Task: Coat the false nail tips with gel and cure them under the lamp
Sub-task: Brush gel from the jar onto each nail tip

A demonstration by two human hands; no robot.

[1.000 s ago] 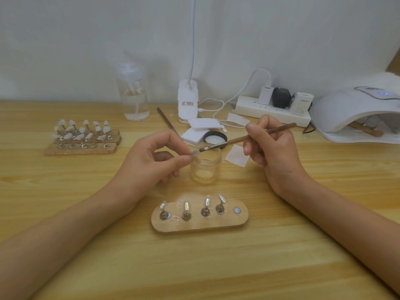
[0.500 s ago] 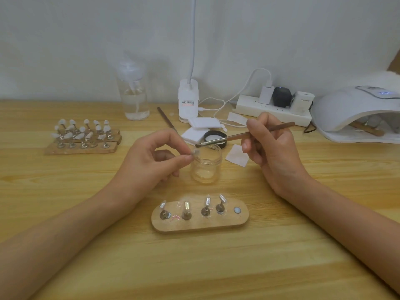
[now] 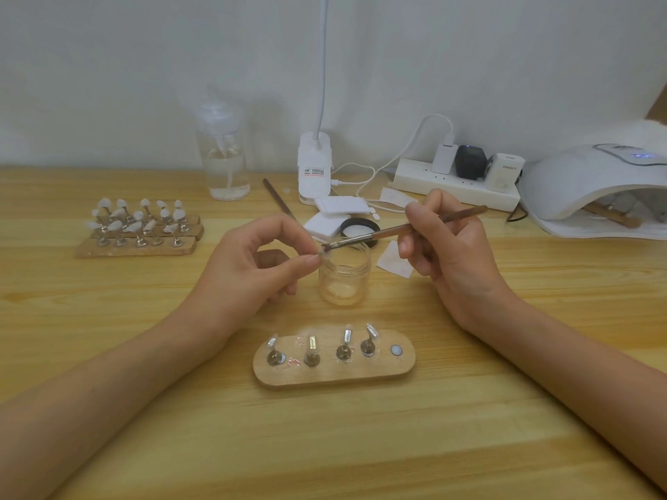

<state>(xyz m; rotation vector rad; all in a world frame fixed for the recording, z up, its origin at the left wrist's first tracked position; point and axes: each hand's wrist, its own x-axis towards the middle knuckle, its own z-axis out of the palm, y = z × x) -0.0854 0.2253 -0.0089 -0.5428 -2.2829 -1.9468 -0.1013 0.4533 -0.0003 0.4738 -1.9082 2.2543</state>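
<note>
Now, left hand (image 3: 252, 268) pinching nail tip (image 3: 319, 252) over open jar (image 3: 344, 274); right hand (image 3: 445, 243) gripping brush (image 3: 389, 233) should stroke thin, even, off fingertips.

Little legible txt. White clip lamp base (image 3: 313, 153) at the back by the wall carries a small label (image 3: 312, 171): red mark at left, two rows of dark chars beside it, red line under, all too small to read. White charger cube (image 3: 504, 173), plugged in the power strip (image 3: 426, 182), has faint grey lettering on its front, prob. a brand in caps, but too blurred to spell out. Nail lamp (image 3: 584, 182) at far right has a blue-lit display (image 3: 640, 156) on top; the digits are smeared, so the no. can't be read.
</note>
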